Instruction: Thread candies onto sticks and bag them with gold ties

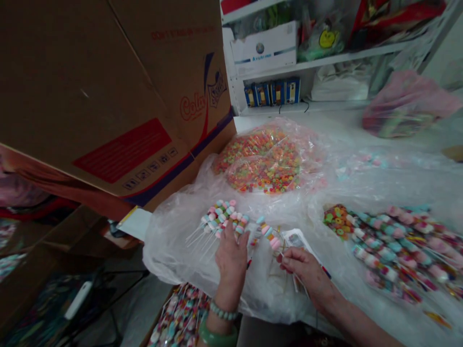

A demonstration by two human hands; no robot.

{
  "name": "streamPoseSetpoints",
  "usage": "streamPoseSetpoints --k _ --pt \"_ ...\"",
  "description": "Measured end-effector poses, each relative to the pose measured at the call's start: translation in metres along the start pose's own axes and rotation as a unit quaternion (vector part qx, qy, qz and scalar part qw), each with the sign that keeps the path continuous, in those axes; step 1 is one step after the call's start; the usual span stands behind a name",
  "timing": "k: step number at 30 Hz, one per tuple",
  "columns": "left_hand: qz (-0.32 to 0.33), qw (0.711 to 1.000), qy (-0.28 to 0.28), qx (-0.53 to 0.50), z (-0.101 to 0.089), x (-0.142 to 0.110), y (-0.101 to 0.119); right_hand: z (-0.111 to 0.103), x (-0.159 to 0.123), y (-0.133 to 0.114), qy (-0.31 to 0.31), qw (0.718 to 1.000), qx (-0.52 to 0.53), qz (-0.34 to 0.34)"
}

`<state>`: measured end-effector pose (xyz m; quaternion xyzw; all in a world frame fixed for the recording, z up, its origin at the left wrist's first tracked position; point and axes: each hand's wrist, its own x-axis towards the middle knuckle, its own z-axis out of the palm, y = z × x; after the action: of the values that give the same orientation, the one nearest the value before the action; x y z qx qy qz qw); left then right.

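Note:
My right hand (302, 265) pinches the white stick of a candy skewer (268, 232), which is threaded with pink, orange, white and blue pieces and tilts up to the left. My left hand (231, 253) has its fingers apart over the near side of a pile of candy skewers (220, 214); whether the fingertips touch them is hard to tell. The pile's sticks point toward the lower left. Between the hands, several thin gold ties (278, 274) and a small white packet (298, 238) lie on the plastic sheet (253, 289).
A big bag of small ring candies (267, 159) sits behind the pile. On the right lie many candy skewers (394, 246) beside loose rings (338, 220). A cardboard box (144, 96) stands left; a box of skewers (184, 313) is below. White shelves (314, 65) are behind.

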<state>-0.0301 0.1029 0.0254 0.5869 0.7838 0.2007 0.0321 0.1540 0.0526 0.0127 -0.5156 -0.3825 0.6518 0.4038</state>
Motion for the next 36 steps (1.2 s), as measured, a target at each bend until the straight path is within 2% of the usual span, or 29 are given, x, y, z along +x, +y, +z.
streamPoseSetpoints --k 2,4,7,9,11,13,16,18,19,20,22,23,24,25,27,31,36 --pt "0.079 0.995 0.023 0.058 -0.008 0.032 0.003 -0.003 0.006 0.004 0.004 1.0 -0.001 0.002" --pt "0.157 0.98 0.006 0.124 -0.007 0.068 0.006 -0.005 0.01 0.007 0.006 1.0 0.003 0.003" --pt "0.161 0.973 -0.013 0.164 0.012 0.113 0.01 -0.008 0.016 0.008 0.001 1.0 0.025 0.009" --pt "0.143 0.981 -0.025 0.128 0.028 0.132 0.009 -0.009 0.017 0.006 0.005 0.999 0.041 0.013" --pt "0.123 0.989 -0.018 0.078 0.037 0.143 0.008 -0.011 0.018 0.002 0.011 0.999 0.049 0.017" --pt "0.117 0.992 -0.002 0.053 0.036 0.146 0.008 -0.013 0.018 -0.003 0.012 0.999 0.046 0.027" --pt "0.117 0.993 0.014 0.007 0.02 0.137 0.014 -0.018 0.017 -0.007 0.008 0.999 0.027 0.039" --pt "0.077 0.985 -0.006 -0.152 0.006 0.118 0.021 -0.02 0.017 -0.009 0.013 1.0 -0.001 0.008" --pt "0.033 0.963 -0.043 -0.263 0.0 0.105 0.023 -0.021 0.016 -0.009 0.019 0.999 -0.024 -0.019" --pt "-0.024 0.921 -0.089 -0.379 -0.004 0.09 0.025 -0.022 0.015 -0.01 0.027 0.997 -0.053 -0.047" --pt "-0.112 0.8 -0.188 -0.558 -0.007 0.059 0.026 -0.022 0.011 -0.01 0.044 0.987 -0.123 -0.098" --pt "-0.141 0.746 -0.217 -0.613 -0.006 0.044 0.024 -0.021 0.008 -0.009 0.052 0.979 -0.157 -0.12" --pt "-0.163 0.703 -0.234 -0.651 -0.004 0.031 0.022 -0.02 0.004 -0.008 0.059 0.97 -0.191 -0.138" --pt "-0.179 0.674 -0.239 -0.675 -0.003 0.02 0.018 -0.019 0.0 -0.006 0.063 0.96 -0.223 -0.156" --pt "-0.203 0.643 -0.232 -0.701 0.001 0.002 0.013 -0.017 -0.009 -0.001 0.059 0.94 -0.28 -0.185" --pt "-0.218 0.613 -0.215 -0.728 0.001 -0.02 0.008 -0.013 -0.023 0.01 0.035 0.905 -0.361 -0.22" --pt "-0.218 0.603 -0.227 -0.733 -0.005 -0.034 0.006 -0.01 -0.033 0.015 0.0 0.882 -0.422 -0.211"
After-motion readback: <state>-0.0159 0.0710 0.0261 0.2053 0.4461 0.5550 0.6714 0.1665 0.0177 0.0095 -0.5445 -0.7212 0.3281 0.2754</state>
